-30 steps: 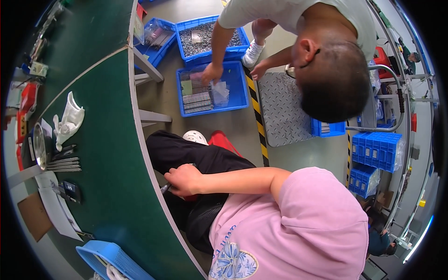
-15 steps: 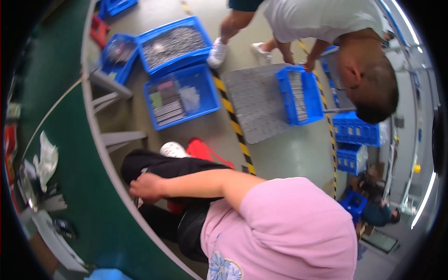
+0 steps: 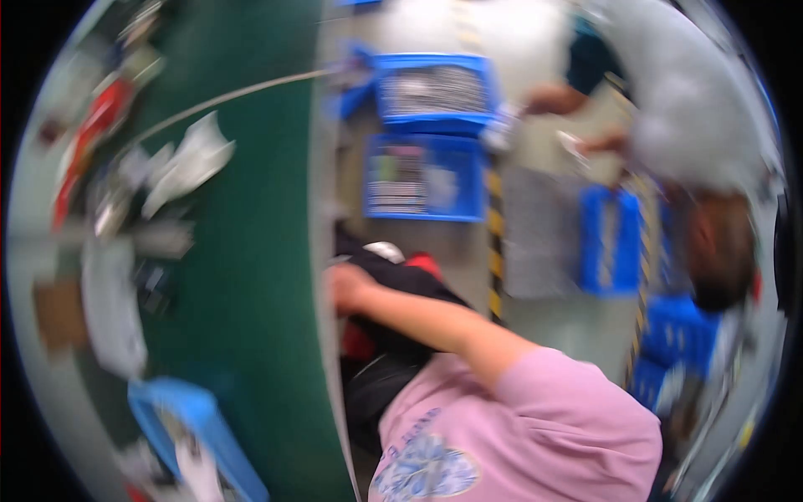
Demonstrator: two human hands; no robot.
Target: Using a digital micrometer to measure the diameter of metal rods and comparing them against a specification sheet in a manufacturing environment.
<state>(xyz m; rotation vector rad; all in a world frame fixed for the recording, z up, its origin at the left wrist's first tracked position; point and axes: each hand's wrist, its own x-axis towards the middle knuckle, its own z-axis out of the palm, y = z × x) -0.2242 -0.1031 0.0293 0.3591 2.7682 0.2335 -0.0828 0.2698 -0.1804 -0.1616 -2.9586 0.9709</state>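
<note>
My right hand (image 3: 349, 287) is at the edge of the green table (image 3: 251, 276), above my black-trousered leg (image 3: 410, 280). Motion blurs its fingers, and the table edge partly covers them, so their grip and any held thing cannot be made out. My bare right forearm runs back to a pink sleeve (image 3: 560, 381). My left hand does not show. On the table lies a crumpled white sheet or bag (image 3: 191, 163). A light blue bin (image 3: 226, 439) stands at the table's near end, with a blurred pale thing (image 3: 196, 468) in it.
Blue crates stand on the floor beyond the table: one with many small grey parts (image 3: 435, 90), another with stacked strips (image 3: 397, 184). A person in white (image 3: 694, 100) bends beside a blue crate (image 3: 611, 243) on a grey mat (image 3: 539, 243). Striped tape (image 3: 495, 251) marks the floor.
The view has swung left, so more of the table and the light blue bin show. My right hand stays by the table edge. The person in white has drawn their hands back from the crate.
</note>
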